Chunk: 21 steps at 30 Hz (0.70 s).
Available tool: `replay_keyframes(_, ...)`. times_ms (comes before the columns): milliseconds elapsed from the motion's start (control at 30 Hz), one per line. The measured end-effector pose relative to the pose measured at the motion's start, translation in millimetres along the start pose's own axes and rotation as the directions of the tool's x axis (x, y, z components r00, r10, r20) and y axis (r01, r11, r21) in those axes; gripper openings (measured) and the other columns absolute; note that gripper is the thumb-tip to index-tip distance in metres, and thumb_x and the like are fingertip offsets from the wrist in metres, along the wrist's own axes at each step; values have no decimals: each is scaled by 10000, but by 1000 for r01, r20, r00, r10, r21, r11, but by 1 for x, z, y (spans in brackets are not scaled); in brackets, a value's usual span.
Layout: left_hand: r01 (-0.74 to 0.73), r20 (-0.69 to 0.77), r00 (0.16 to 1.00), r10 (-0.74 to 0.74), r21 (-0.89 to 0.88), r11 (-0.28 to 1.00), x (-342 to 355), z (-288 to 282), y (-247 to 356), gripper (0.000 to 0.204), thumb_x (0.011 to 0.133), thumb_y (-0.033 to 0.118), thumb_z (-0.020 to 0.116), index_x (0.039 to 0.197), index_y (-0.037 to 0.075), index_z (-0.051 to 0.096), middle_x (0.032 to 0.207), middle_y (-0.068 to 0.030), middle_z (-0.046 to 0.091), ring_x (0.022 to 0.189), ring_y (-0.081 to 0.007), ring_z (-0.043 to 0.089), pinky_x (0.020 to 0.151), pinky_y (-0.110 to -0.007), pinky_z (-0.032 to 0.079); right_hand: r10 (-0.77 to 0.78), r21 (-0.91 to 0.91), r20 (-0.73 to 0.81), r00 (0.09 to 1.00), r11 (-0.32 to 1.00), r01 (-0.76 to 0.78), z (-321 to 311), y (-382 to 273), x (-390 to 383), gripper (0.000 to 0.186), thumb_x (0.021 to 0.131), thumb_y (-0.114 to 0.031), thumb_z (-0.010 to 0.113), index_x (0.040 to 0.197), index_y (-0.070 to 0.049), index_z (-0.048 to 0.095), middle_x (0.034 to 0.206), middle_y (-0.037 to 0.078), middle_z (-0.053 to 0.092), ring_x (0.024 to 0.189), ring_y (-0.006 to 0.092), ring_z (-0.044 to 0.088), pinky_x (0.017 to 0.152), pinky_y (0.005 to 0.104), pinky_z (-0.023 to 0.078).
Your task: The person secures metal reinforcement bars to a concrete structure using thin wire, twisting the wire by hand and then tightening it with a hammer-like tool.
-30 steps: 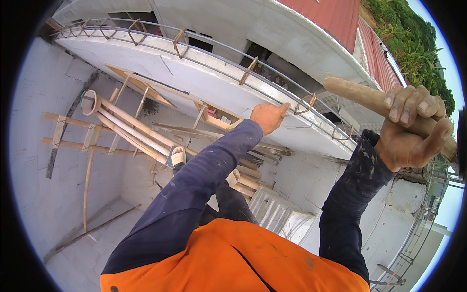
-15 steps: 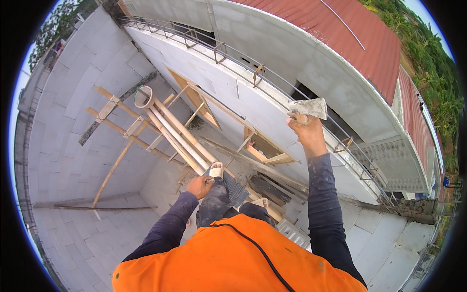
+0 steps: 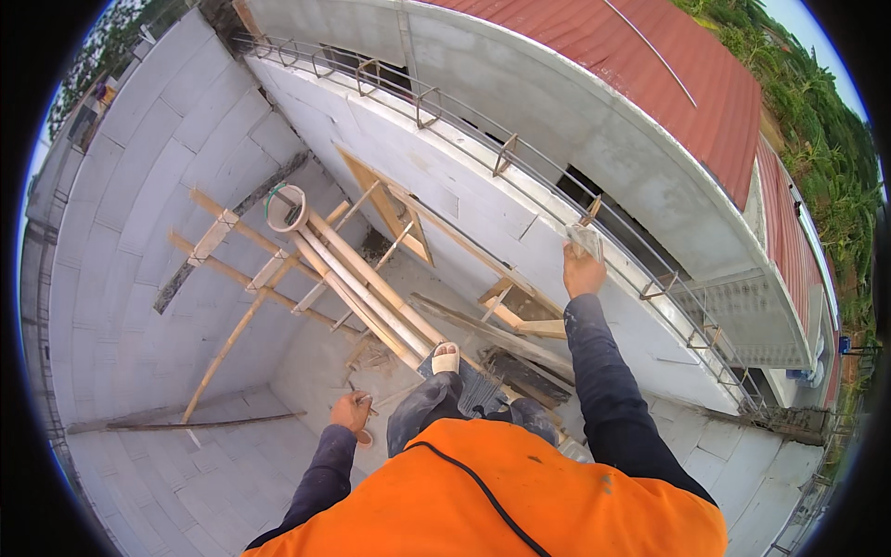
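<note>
Grey tool (image 3: pixel 585 241) clasped in the right hand (image 3: pixel 584 273), held near the rebar (image 3: pixel 506 155) along the wall (image 3: pixel 436 181) top, left hand (image 3: pixel 351 410) held low, fingers curled, whether anything is pinched cannot be told, bucket (image 3: pixel 295 215) seen by poles (image 3: pixel 369 294)

White block wall (image 3: pixel 427 186), rebar cage (image 3: pixel 506 155) along top

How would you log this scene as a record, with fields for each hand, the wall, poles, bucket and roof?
Right hand: raised, gripping a tool near the rebar; contact unclear
Left hand: held low; whether it holds anything is unclear
Wall: white, rebar along its top
Poles: side by side, running toward a sandal
Bucket: pale, at the poles' far end
Roof: red, beyond the wall
</note>
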<state>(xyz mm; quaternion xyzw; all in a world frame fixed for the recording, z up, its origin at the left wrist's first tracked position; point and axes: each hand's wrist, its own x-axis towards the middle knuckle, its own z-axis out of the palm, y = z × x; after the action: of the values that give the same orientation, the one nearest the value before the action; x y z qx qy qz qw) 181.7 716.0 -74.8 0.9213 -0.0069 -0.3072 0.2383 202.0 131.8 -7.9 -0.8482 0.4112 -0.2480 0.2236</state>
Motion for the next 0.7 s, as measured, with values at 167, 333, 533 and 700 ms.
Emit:
replay_keyframes(167, -42, -193, 978, 75, 171, 984, 44, -85, -27, 333, 935, 339, 675, 1151, 113, 789, 993, -198, 774, 922, -403, 742, 859, -465, 578, -38, 50, -180, 983, 998, 48, 28, -3, -2, 416, 872, -238, 817, 1217, -123, 616, 1145, 152, 730, 1081, 410, 696, 909, 475, 551)
replay_keyframes(333, -127, -252, 950, 185, 231, 965, 92, -129, 3, 311, 941, 337, 677, 1141, 131, 796, 942, -196, 772, 896, -408, 739, 825, -485, 580, 69, 73, -214, 974, 996, -54, 32, -9, -2, 420, 876, -271, 825, 1206, -129, 607, 1142, 145, 733, 1074, 405, 700, 904, 489, 548)
replay_keyframes(533, -338, -276, 877, 392, 225, 914, 170, -162, 148, 318, 968, 327, 669, 1233, 177, 761, 888, -197, 766, 867, -400, 740, 802, -502, 576, 155, 43, -188, 970, 988, -149, 35, -18, -7, 369, 909, -295, 796, 1195, -120, 643, 1160, 119, 708, 1071, 398, 696, 904, 470, 545)
replay_keyframes(700, -549, -191, 719, 668, 434, 715, 281, -217, 323, 551, 995, 344, 660, 1505, 175, 535, 889, -214, 761, 847, -423, 734, 822, -525, 575, -9, -37, -225, 974, 999, 1, 37, -13, -4, 300, 928, -226, 782, 1190, -106, 700, 1200, 76, 655, 1101, 309, 686, 950, 413, 534)
